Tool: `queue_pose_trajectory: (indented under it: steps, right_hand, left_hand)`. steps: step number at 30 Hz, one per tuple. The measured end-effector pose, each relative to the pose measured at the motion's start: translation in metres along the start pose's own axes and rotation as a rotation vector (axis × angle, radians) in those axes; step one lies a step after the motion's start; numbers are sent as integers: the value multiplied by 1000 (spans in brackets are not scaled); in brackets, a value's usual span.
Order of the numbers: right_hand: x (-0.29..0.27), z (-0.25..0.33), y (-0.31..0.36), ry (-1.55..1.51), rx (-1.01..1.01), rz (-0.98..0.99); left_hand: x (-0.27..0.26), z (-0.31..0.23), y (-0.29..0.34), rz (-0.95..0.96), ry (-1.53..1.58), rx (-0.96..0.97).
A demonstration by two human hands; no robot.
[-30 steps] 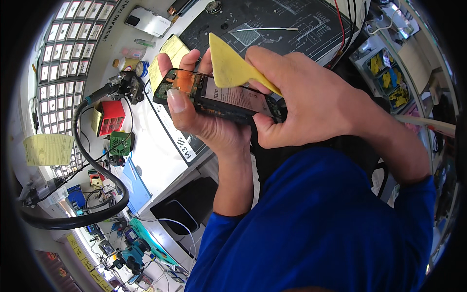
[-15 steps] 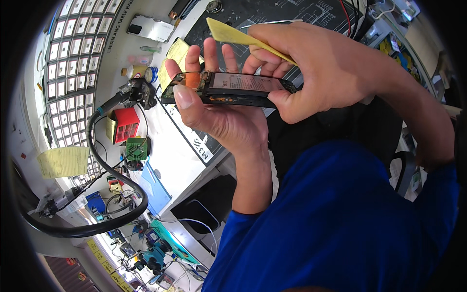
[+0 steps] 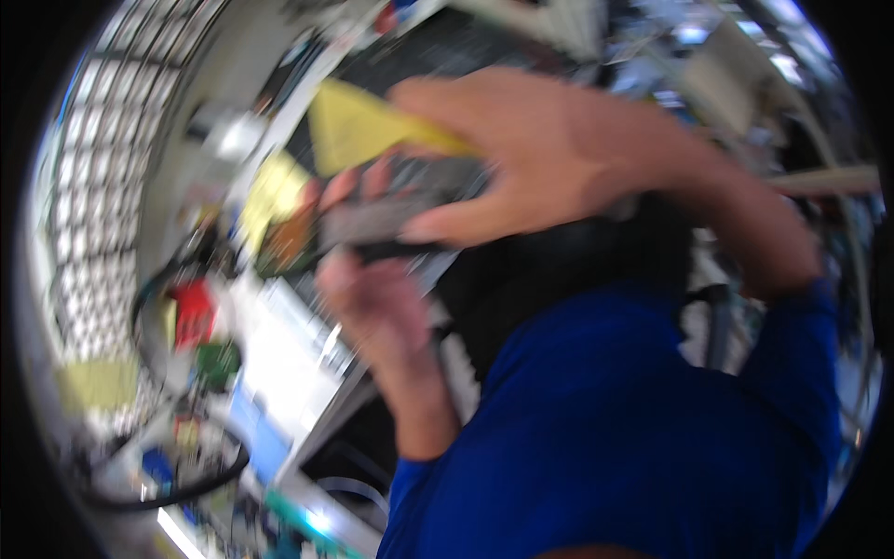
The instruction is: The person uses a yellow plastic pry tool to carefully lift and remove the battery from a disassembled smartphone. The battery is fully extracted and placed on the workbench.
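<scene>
Motion smears the whole head view. My left hand (image 3: 377, 303) is closed round an opened smartphone (image 3: 368, 224), thumb along the near edge and fingertips at the far side. The phone lies tilted, its inside facing up, with a grey battery and a coppery-orange patch near the left end. My right hand (image 3: 549, 158) pinches a yellow paper slip (image 3: 349, 130), which sticks out leftward above the phone. The right thumb lies over the battery. Another yellow paper (image 3: 272, 197) is on the bench just beyond the phone's left end.
Beyond my hands is a dark work mat (image 3: 433, 51). A wall of small drawers (image 3: 102, 191) lines the left. On the white bench (image 3: 270, 317) are a red box (image 3: 193, 315), a green item (image 3: 217, 365) and a light-blue panel (image 3: 261, 433). A thick black hose (image 3: 200, 484) curves nearby.
The view has shifted and blurred. Both hands and the phone appear further left, and the yellow slip now shows more of its broad face. The grips look the same.
</scene>
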State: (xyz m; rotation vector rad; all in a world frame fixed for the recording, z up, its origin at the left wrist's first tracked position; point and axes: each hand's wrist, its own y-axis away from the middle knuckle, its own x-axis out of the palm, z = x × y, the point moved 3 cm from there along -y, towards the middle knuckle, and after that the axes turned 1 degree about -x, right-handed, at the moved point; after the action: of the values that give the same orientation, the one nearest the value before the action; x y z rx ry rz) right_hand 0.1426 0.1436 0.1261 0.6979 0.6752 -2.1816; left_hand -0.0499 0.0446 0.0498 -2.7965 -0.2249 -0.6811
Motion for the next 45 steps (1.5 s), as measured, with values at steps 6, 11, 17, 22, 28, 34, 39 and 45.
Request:
queue_pose_trajectory:
  steps: [6, 11, 17, 22, 28, 34, 39, 45]
  right_hand:
    - [-20, -21, 39, -208, 213, -201]
    - [-11, -33, 105, -226, 62, -418]
    - [-2, -23, 171, -375, 301, -567]
    - [19, -11, 198, -734, 619, -653]
    - [37, -30, 234, -832, 525, -843]
    - [-4, 0, 259, -645, 740, -1056]
    - [-25, 9, 273, -470, 721, -1170]
    - [-50, 39, 231, 185, 400, -1061]
  left_hand:
    - [-3, 18, -22, -135, 73, 94]
    - [31, 50, -40, 16, 129, 46]
    - [63, 73, -34, 145, 177, -26]
    - [73, 75, -30, 205, 226, -29]
    - [103, 86, -23, 177, 402, -155]
    - [127, 93, -30, 261, 465, -164]
    - [133, 102, -40, 375, 527, -162]
    - [131, 105, -45, 359, 554, -146]
